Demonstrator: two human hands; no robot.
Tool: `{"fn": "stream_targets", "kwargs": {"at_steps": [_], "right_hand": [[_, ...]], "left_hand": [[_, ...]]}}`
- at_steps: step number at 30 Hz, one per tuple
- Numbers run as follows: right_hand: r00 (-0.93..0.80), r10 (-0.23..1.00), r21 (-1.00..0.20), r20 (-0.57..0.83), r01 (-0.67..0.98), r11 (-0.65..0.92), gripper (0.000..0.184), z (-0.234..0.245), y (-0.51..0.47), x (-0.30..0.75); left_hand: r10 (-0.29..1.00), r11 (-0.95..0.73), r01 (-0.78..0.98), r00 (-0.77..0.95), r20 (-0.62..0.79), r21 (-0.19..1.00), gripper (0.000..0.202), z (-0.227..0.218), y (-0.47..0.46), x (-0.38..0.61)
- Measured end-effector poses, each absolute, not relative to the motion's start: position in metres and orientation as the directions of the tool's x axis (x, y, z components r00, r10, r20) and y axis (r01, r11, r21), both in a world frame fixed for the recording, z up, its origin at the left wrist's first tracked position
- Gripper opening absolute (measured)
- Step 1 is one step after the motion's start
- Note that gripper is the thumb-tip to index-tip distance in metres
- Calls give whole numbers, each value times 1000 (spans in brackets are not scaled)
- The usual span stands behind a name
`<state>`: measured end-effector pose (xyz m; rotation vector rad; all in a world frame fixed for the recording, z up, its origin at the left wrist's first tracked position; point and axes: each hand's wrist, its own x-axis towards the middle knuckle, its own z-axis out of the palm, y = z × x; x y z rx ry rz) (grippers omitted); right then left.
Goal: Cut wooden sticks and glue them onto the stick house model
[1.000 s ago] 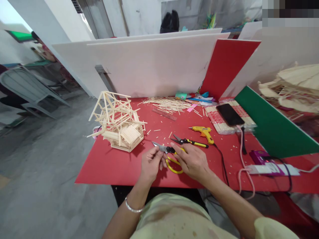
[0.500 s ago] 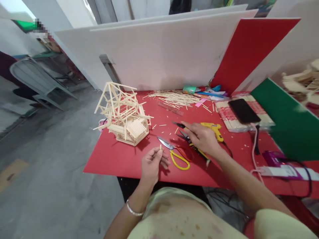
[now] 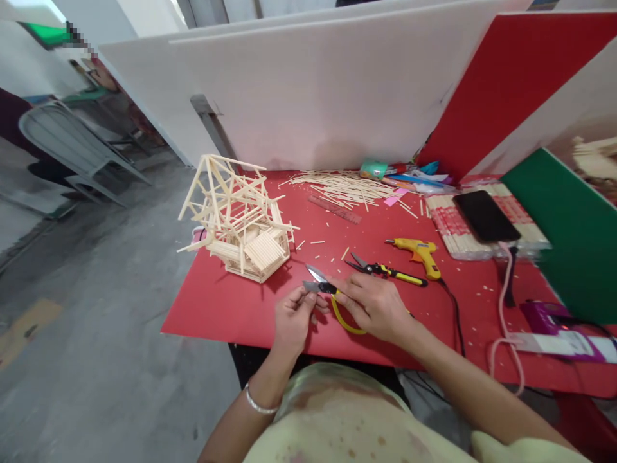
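Note:
My left hand (image 3: pixel 293 318) is closed in a pinch near the front edge of the red tabletop. A short wooden stick showed in that pinch earlier; the knife blade now mostly covers it. In my right hand (image 3: pixel 376 305) is a utility knife (image 3: pixel 328 288), its grey blade against my left fingertips. Scissors (image 3: pixel 348 321) with a yellow handle lie beneath the knife, partly hidden by my right hand. Left of my hands stands a model house (image 3: pixel 264 251) built from thin sticks, with an open roof frame.
Black-and-yellow snips (image 3: pixel 407 278) and a yellow glue gun (image 3: pixel 420 249) lie to the right. Loose sticks (image 3: pixel 344 186) and a ruler (image 3: pixel 335 209) are behind. A phone (image 3: pixel 486 215) rests on packaged sticks (image 3: pixel 443 222). White boards (image 3: pixel 308 96) stand along the back.
My right hand has picked up the utility knife from beside the snips and brought it left to my left fingertips. My left hand has stayed nearly still.

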<state>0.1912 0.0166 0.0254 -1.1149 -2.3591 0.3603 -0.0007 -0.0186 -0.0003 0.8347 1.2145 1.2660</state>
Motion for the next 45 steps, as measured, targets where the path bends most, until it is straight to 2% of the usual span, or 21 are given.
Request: {"fn": "stream_targets", "kwargs": {"at_steps": [9,13,15,17,19,20,23,26,29,31,32,34,35,37,40,45], "right_hand": [[-570,762,-440,307,625,645,41,14,21,188],[-619,728,-349,296,639,685,41,10,42,185],[-524,812,-257,257,773,580,44,11,64,192],[-257,935,-173,244,937,302,51,12,92,204],[-81,958,-144,275,982,124,53,13,122,211],[-76,956,-137,283,983,119,52,13,136,211],[-230,952,-120,201,959,256,49,5,169,193],[-321,940,-139,114,932,335,45,-6,189,166],[-332,935,-143,122,927,348,43,-12,190,154],[-316,929,-219,194,909,355,43,-10,173,154],[-294,927,-316,234,879,358,42,-7,158,154],[-239,937,-609,255,713,348,38,0,118,153],[-253,950,-754,184,584,302,37,4,95,151],[-359,932,-910,45,369,187,36,10,52,143],[-415,909,-961,31,238,141,28,10,11,127],[-285,950,-956,129,220,196,31,2,-2,125]], "left_hand": [[975,167,-200,-114,-192,965,23,-4,-16,-5],[966,148,-241,-172,-192,959,24,0,-18,-8],[958,129,-253,-218,-187,959,24,4,-26,-12],[956,104,-211,-249,-156,972,25,8,-35,-18],[950,127,-228,-252,-184,965,26,10,-40,-22],[953,188,-262,-184,-240,947,27,10,-39,-23],[936,233,-450,-136,-324,862,34,10,-30,-23],[937,190,-538,-151,-316,821,30,13,-20,-25],[932,137,-581,-199,-304,802,22,17,-18,-32],[918,125,-609,-228,-324,783,20,18,-19,-38],[912,121,-624,-237,-334,772,20,17,-18,-40],[906,123,-649,-235,-352,751,21,14,-16,-42],[905,128,-657,-228,-358,743,22,13,-14,-41],[906,147,-672,-204,-372,725,24,10,-9,-37],[909,187,-702,-141,-391,687,27,9,-4,-23],[891,277,-693,-73,-447,665,31,8,-9,7]]}}
